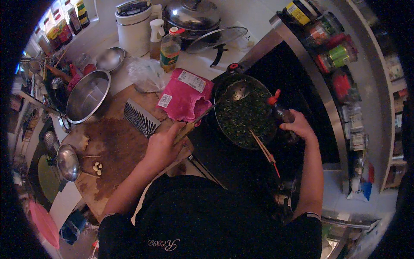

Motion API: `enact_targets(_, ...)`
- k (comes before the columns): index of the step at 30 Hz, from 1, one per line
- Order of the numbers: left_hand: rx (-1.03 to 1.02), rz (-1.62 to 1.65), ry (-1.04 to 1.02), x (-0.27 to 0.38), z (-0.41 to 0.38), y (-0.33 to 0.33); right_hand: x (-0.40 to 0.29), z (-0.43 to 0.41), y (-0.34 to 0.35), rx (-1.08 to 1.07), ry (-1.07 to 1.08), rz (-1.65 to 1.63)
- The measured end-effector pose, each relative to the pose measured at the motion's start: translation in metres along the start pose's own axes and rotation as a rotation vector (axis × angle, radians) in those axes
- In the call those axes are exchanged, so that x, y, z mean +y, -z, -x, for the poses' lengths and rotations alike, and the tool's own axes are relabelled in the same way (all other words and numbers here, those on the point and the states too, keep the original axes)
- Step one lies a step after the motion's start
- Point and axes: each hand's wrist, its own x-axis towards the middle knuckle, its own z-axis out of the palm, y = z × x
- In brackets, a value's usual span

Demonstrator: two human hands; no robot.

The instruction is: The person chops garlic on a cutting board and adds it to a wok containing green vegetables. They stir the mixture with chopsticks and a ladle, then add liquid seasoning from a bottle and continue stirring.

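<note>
My left hand (165,144) is closed around the wooden handle of a metal ladle (238,90). The ladle's bowl rests among finely chopped dark greens (239,119) in a round pan (215,118). In my right hand (302,124) is a dark glass bottle (282,114) with a red cap, tilted so that its top leans toward the pan's right rim. Whether liquid flows from it cannot be seen. A pair of chopsticks (263,147) leans in the pan, tips in the greens. Close to my left hand, a cleaver (140,118) with a patterned blade lies on the wooden cutting board (119,145).
A torn pink bag (187,92) with labels lies left of the pan. Peeled garlic cloves (97,168), a metal bowl (68,163) and a steel basin (89,97) are at left. An oil bottle (170,51) and a glass lid (223,37) stand behind. Jars (334,60) line the right shelf.
</note>
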Motion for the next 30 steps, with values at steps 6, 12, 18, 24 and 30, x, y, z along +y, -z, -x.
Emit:
enact_targets(6, -0.007, -0.008, 0.001, 0.001, 0.001, 0.001, 0.016, -0.003, 0.01, 0.018, -0.142, -0.042)
enact_targets(12, -0.004, -0.014, -0.024, 0.001, -0.003, -0.003, 0.045, 0.02, 0.014, 0.04, -0.14, -0.003)
enact_targets(18, -0.074, 0.019, 0.027, 0.007, -0.009, -0.008, 0.081, 0.044, 0.002, 0.007, -0.143, -0.203)
enact_targets(24, -0.094, 0.274, 0.038, -0.012, -0.014, -0.039, 0.036, 0.056, -0.016, 0.12, -0.004, -0.524)
enact_targets(30, -0.24, 0.467, 0.175, -0.003, -0.032, -0.067, 0.017, 0.055, -0.018, 0.202, 0.134, -0.651)
